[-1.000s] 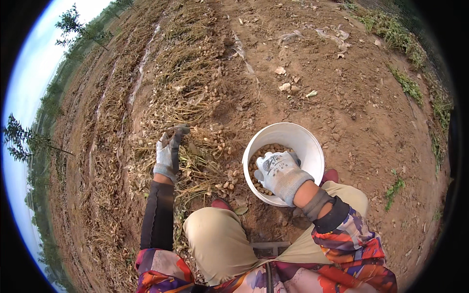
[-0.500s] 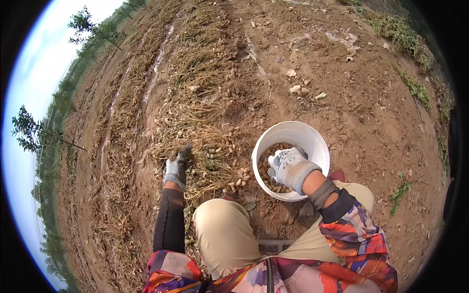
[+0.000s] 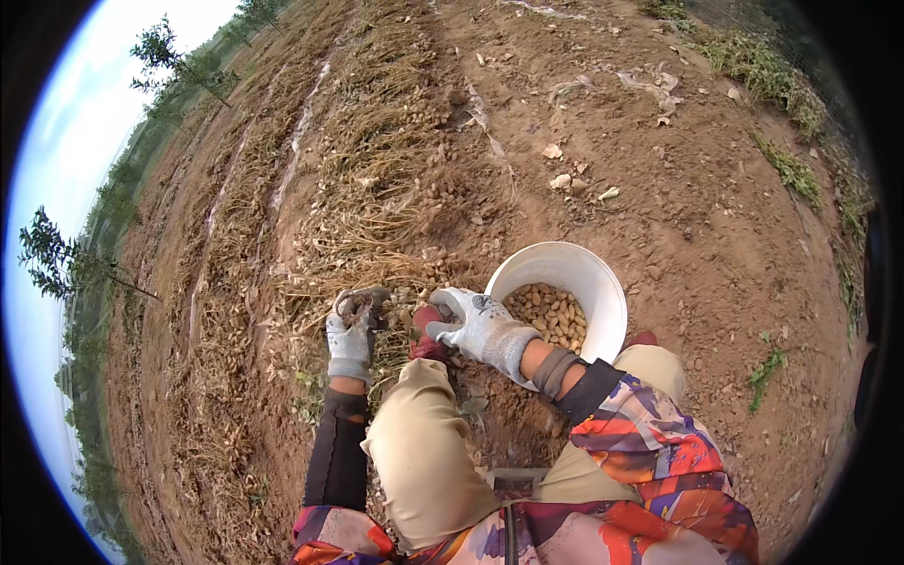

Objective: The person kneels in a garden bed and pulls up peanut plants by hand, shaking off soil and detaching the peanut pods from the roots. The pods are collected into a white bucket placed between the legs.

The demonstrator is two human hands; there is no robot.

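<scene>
While the person crouches over the dug row, both gloved hands work low in the tangle of dry vines (image 3: 377, 235) just ahead of the knees. The left hand (image 3: 351, 334) is curled, its fingers (image 3: 363, 299) hooked down into the stems and closed around a tuft of them. The right hand (image 3: 476, 325) lies close beside it, palm down, its fingers (image 3: 443, 330) bent and pressed together over a small dark red clump (image 3: 426, 344); whether they actually pinch a pod cannot be told from this view. Loose pods (image 3: 438, 188) lie scattered in the vines ahead of both sets of fingers, running along the row away from the person, so the row's long axis points straight out from the fingertips. The white bucket (image 3: 603, 282) stands on bare soil immediately to the right of the right hand, almost touching its wrist, with a layer of pods (image 3: 548, 315) in the bottom. It sits well apart from the left hand, with the right hand between them, so the right hand is plainly the nearer one to the bucket's rim.
</scene>
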